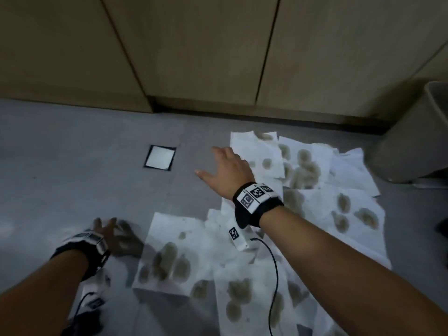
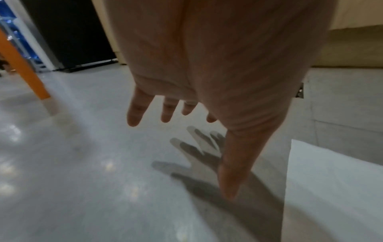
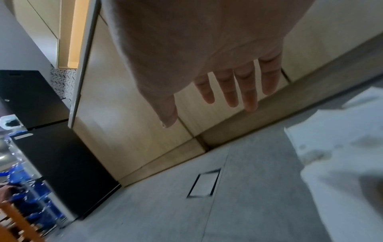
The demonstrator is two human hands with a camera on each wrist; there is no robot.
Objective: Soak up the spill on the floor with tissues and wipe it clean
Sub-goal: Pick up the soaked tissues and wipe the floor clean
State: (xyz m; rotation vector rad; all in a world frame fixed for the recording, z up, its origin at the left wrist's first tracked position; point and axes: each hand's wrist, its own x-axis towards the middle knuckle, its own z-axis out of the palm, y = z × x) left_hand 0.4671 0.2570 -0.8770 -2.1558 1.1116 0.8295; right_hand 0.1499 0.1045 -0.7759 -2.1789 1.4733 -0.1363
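Head view, stained tissues [image 1: 303, 214] laid flat on grey floor [image 1: 72, 166], patch stretched from cabinets [image 1: 194, 57] toward the viewer, left hand [image 1: 106, 229] and right hand [image 1: 228, 166] spread, nothing held.

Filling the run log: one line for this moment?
left hand open above floor | right hand open | stained tissues spread flat
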